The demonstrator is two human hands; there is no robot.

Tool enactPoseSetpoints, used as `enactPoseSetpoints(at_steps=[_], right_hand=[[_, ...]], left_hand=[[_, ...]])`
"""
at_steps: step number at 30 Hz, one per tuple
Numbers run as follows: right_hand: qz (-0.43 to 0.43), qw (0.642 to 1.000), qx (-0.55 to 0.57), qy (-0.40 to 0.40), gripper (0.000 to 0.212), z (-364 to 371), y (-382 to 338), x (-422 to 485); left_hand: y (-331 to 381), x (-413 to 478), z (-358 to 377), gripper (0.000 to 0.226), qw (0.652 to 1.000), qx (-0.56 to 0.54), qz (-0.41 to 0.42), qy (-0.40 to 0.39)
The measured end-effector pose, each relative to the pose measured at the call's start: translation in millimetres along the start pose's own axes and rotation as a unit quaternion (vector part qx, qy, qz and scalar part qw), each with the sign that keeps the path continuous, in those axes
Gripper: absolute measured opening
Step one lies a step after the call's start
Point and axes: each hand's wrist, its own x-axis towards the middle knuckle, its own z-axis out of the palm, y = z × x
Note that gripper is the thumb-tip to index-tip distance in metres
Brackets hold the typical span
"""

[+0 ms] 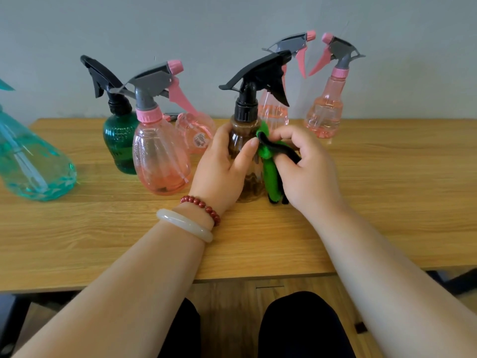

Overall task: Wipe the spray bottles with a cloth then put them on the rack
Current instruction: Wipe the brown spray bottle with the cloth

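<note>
Grips bottle (242, 133) upright on table (387, 189) with left hand (224, 161), fingers curled round its body. Pinches cloth (271, 171) in right hand (307, 166), just right of bottle, touching its side. With long axis vertical, probably calls for up-and-down strokes from the right. No rack in view.

The spray bottles (161, 156) are glossy translucent plastic; the cloth (271, 174) looks soft, matt; the table (387, 189) shows smooth woodgrain.
</note>
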Motion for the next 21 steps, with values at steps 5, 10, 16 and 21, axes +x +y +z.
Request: enactPoseSetpoints(at_steps=[5,10,16,21], right_hand=[[-0.098,0.993,0.022,0.055,0.031,6,-6,20],[-0.184,0.978,0.029,0.089,0.020,8,-3,37],[-0.315,0.942,-0.068,0.088,0.022,2,18,52],[-0.171,0.980,0.021,0.097,0.030,4,26,47]], left_hand=[[15,6,-1,0.016,0.993,-0.101,-0.056,0.027],[35,25,-12,0.026,0.994,-0.079,-0.080,-0.010],[30,38,-7,0.028,0.994,-0.055,-0.090,-0.042],[26,37,-2,0.034,0.990,-0.088,-0.105,-0.031]])
